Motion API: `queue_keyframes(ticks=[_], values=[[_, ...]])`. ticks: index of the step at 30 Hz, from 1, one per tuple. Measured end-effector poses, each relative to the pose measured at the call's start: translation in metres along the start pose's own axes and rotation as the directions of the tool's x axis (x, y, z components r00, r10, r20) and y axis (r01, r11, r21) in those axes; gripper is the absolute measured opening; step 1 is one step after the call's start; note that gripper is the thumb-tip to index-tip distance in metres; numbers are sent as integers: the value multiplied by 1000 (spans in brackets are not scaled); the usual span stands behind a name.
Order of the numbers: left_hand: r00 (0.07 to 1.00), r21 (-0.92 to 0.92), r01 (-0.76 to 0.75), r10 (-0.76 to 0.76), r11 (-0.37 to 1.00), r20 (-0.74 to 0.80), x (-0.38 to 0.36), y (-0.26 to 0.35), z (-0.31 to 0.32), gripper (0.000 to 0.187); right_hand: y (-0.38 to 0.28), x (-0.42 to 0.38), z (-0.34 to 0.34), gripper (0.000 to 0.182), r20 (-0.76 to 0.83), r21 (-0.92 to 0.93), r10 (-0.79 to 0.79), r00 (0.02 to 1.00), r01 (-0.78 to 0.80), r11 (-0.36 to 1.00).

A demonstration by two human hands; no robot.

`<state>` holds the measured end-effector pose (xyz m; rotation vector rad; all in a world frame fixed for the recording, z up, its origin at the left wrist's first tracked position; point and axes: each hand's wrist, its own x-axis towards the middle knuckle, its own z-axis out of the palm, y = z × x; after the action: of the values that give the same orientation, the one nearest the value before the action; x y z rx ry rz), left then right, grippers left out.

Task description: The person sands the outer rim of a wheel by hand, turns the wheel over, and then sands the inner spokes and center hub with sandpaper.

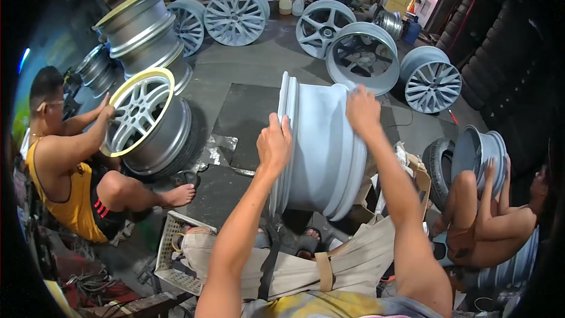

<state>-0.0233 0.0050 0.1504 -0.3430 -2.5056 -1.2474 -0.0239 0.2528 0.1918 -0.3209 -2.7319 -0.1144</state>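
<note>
In front of me a light grey wheel rim (321,147) stands on its tread with its barrel facing up toward me. My left hand (275,144) is closed on the rim's left lip, thumb and fingers bent round the edge. At the upper right edge of the same rim, my right hand (363,109) is curled with its knuckles up and slightly blurred. Whatever its fingers may hold is hidden beneath them. A dark mat (244,109) lies on the floor behind the rim.
A person at left handles a yellow-edged rim (141,109) resting on a tyre. Another person at right touches a grey rim (494,147) near a tyre (440,171). Several rims stand at the back. A white basket (170,259) and a cardboard box (421,179) flank my legs.
</note>
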Motion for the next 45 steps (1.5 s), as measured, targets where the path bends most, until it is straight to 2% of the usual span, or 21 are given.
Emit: queue_keyframes(ticks=[2, 6, 8, 10, 12, 15, 17, 19, 21, 24, 25, 27, 29, 31, 33, 35, 37, 38, 40, 43, 45], values=[[1000, -17, 10, -10, 1000, -6, 10, -1, 7, 33, -11, -61, -8, 26, -260, -83, -71, 963, 51, 995], [1000, -16, -7, 7, 1000, 1, 8, -3, 8, 29, 0, -59, -19, 27, -303, -46, -109, 947, 100, 994], [1000, -41, -1, 1, 999, -3, -2, 1, 1, 29, 14, 1, -7, 30, -78, -34, -154, 985, 152, 988], [999, -41, 33, -33, 999, 16, -11, 2, -6, 29, 21, 67, 22, 34, 134, -70, -91, 987, 101, 992], [997, -44, 69, -68, 997, 25, -12, 0, -9, 29, 13, 103, 39, 35, 263, 80, 35, 964, -58, 995], [1000, -10, 10, -10, 1000, -3, -2, -4, -2, 29, 10, 102, 42, 37, 316, 107, -4, 949, -32, 994], [1000, -29, 4, -4, 1000, -3, 12, -3, 5, 30, 0, 49, 13, 35, 220, 146, -205, 954, 175, 974], [1000, -44, -2, 2, 999, -12, 24, -2, 11, 30, -11, -33, -7, 34, -90, 22, -328, 940, 331, 943], [1000, -67, 5, -6, 998, -9, 28, -2, 16, 30, -19, -99, -18, 35, -171, -62, -373, 912, 368, 928], [1000, -53, 23, -23, 998, -2, 21, -3, 12, 30, -15, -113, -23, 37, -181, 0, -392, 902, 399, 917], [1000, -75, 24, -24, 997, 5, 14, 0, 7, 30, -10, -93, -22, 35, -178, 3, -403, 898, 410, 912], [1000, -85, 26, -25, 996, 5, 1, 0, 2, 29, -4, -34, -7, 30, -143, 43, -379, 914, 388, 920], [999, -81, 31, -30, 996, 14, -13, -2, -5, 29, 1, 36, 19, 32, -17, -35, -390, 921, 389, 920], [1000, -67, 24, -24, 997, 5, -19, -5, -9, 29, -12, 96, 51, 39, 312, -32, -257, 914, 281, 959], [1000, -68, 5, -5, 998, 7, -18, -5, -10, 29, -17, 125, 102, 40, 265, 144, -179, 947, 145, 979], [1000, -60, -4, 5, 998, 4, -10, -4, -8, 30, -44, 97, 85, 39, 206, 229, -74, 976, 26, 973], [1000, -76, 4, -4, 997, 5, 2, -3, -1, 32, -69, 26, 19, 38, 92, 341, -88, 992, 51, 939], [1000, -92, 7, -7, 996, 7, 7, -2, 3, 32, -70, -12, 22, 35, -101, 321, -134, 986, 160, 934], [1000, -142, 19, -20, 990, -6, 14, -3, 6, 33, -75, -87, 21, 36, -394, 131, -190, 899, 260, 957], [999, -135, 13, -18, 991, -34, 10, -4, 6, 36, -73, -131, 6, 36, -390, 110, -249, 886, 313, 943], [999, -171, 26, -31, 985, -27, 3, -4, 4, 39, -72, -97, 4, 35, -342, 180, -203, 918, 276, 944]])
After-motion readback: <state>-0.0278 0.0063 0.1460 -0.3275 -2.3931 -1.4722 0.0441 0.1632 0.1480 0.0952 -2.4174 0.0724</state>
